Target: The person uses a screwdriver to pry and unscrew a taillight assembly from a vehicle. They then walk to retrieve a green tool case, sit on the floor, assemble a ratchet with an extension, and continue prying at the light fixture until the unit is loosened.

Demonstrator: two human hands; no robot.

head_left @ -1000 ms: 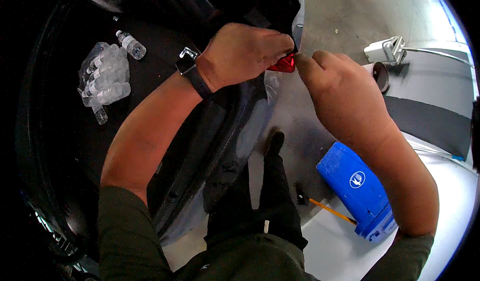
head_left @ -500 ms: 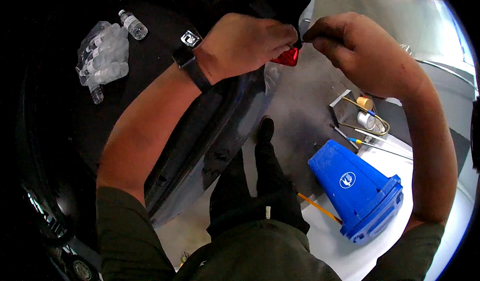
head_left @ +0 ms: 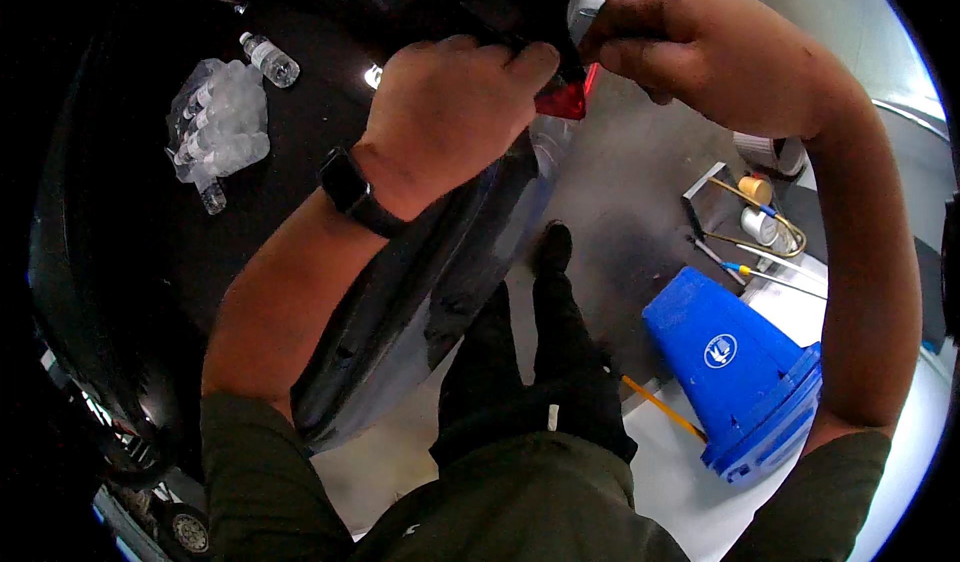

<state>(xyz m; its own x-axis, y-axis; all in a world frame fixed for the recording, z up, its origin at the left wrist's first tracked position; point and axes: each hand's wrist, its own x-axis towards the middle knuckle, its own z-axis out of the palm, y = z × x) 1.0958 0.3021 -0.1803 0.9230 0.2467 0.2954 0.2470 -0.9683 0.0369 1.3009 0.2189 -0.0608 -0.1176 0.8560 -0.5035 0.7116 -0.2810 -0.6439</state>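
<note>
Nearest, a dark olive shirt [head_left: 530, 497], below it black trousers [head_left: 480, 392] and one dark shoe [head_left: 556, 247] on the grey floor [head_left: 620, 172]. Both bare forearms reach up and forward; black watch [head_left: 347, 180] on the left wrist. Left hand [head_left: 455, 112] back uppermost, fingers curled in at dark trim beside the red lamp [head_left: 565, 101]; fingertips partly hidden, cannot tell what, if anything, they grasp. Right hand [head_left: 720, 57] at the lamp's outer side, thumb and fingers drawn together near the car's edge; cannot tell whether anything is pinched between them. Lamp sits at the car's corner, below and between the two hands, its red face partly covered. Car sill [head_left: 430, 302] runs diagonally under the left forearm. Past it, in the dark boot [head_left: 300, 142], a clear bag of bottles [head_left: 222, 122], one loose bottle [head_left: 270, 60] lying just beside it. Out to the right, blue bin [head_left: 700, 322] with a white emblem, orange pole [head_left: 665, 409] by it; farther off, a white can [head_left: 758, 226]
</note>
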